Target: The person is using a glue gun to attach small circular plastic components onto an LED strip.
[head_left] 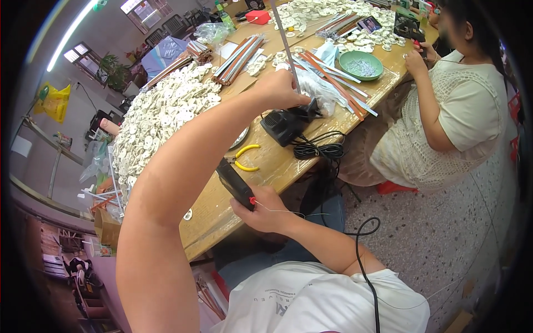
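My left hand (pixel 280 89) is raised over the wooden table (pixel 277 164) and pinches a long thin metal strip (pixel 284 39) that stands nearly upright, its lower end at a small black device (pixel 288 123) with a cable. My right hand (pixel 266 210) rests at the table's near edge, closed around a black pen-shaped tool (pixel 234 184) with a red button; a thin wire trails from it to the right. Yellow-handled pliers (pixel 245 157) lie on the table between the two hands.
A big heap of small white round parts (pixel 161 114) covers the table's left side. Bundles of flat strips (pixel 240 56), a green bowl (pixel 361 64) of thin pins and a coiled black cable (pixel 319 150) lie further on. Another person (pixel 449 105) sits working at the right.
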A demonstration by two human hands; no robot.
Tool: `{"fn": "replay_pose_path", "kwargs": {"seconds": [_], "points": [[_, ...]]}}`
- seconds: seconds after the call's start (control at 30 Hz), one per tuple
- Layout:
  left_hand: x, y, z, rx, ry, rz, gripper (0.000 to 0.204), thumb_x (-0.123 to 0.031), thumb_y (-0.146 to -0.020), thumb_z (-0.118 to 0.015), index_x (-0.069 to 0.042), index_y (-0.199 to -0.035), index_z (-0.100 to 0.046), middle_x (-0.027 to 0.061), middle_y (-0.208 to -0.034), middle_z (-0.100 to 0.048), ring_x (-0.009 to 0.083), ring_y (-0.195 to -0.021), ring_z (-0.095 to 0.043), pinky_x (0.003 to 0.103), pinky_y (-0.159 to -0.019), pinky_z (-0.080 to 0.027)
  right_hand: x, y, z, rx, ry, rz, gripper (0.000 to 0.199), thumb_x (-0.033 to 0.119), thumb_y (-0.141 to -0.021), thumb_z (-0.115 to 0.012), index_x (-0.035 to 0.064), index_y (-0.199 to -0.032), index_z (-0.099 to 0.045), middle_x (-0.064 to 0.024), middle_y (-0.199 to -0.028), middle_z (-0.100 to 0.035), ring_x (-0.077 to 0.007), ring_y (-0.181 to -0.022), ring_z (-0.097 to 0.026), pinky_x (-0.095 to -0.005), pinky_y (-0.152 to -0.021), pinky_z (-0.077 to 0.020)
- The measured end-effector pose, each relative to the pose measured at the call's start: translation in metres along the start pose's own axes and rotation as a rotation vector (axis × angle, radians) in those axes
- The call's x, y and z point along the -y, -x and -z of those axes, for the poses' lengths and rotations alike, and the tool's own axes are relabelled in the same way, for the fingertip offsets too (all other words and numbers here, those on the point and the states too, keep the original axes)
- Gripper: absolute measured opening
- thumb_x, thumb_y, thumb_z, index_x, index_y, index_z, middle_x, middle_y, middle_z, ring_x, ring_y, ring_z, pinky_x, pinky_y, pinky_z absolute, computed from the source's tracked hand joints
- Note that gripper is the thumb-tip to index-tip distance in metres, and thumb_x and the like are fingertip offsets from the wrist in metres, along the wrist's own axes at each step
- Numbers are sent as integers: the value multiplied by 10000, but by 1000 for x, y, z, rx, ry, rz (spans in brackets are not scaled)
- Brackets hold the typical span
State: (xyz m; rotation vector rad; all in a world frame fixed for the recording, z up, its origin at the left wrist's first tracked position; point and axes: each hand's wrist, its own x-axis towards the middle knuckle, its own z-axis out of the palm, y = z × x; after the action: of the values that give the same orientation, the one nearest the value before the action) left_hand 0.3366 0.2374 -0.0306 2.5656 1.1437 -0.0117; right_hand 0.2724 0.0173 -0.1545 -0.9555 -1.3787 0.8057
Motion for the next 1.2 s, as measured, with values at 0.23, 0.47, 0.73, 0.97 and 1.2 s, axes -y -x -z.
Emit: {"fn": "replay_pose_path", "kwargs": {"seconds": [0.23, 0.47, 0.73, 0.97, 1.2], "points": [[-3, -12, -11, -28, 51, -18, 524, -446, -768, -941, 26, -930, -782, 168, -908, -792, 275, -853, -775, 387, -786, -599, -3, 2, -1, -9, -58, -31, 256, 202, -965, -751, -30, -1045, -678, -194, -776, -682, -372, -685, -694, -433, -658, -539], [-5, -5, 17, 120, 424, -44, 430, -285, -856, -908, 52, -1081, -762, 113, -974, -767, 171, -866, -734, 313, -769, -591, -5, 2, 0, 4, -46, -25, 251, 203, -959, -758, -21, -1036, -674, -195, -756, -668, -379, -668, -685, -440, -644, -529], [16, 16, 49, 119, 766, -32, 577, -134, -940, -859, 123, -1384, -595, 157, -1151, -746, 197, -992, -743, 303, -897, -617, -3, 1, 0, -11, -12, -6, 276, 231, -951, -743, -33, -963, -665, -211, -726, -681, -411, -663, -711, -476, -631, -546], [22, 45, 54, 20, 1158, -49, 554, -156, -1057, -735, 42, -1526, -518, 242, -1221, -721, 308, -1062, -768, 405, -984, -664, -2, 2, -2, -46, 5, 26, 287, 231, -943, -751, -40, -984, -668, -207, -715, -678, -413, -652, -711, -470, -626, -553], [23, 59, 60, 59, 1306, -48, 402, -192, -1111, -648, 46, -1433, -605, 242, -1213, -728, 330, -1064, -779, 395, -962, -684, -2, 2, -1, -46, 17, 27, 306, 241, -942, -756, -37, -1029, -665, -204, -712, -677, -420, -644, -704, -475, -622, -556]]}}
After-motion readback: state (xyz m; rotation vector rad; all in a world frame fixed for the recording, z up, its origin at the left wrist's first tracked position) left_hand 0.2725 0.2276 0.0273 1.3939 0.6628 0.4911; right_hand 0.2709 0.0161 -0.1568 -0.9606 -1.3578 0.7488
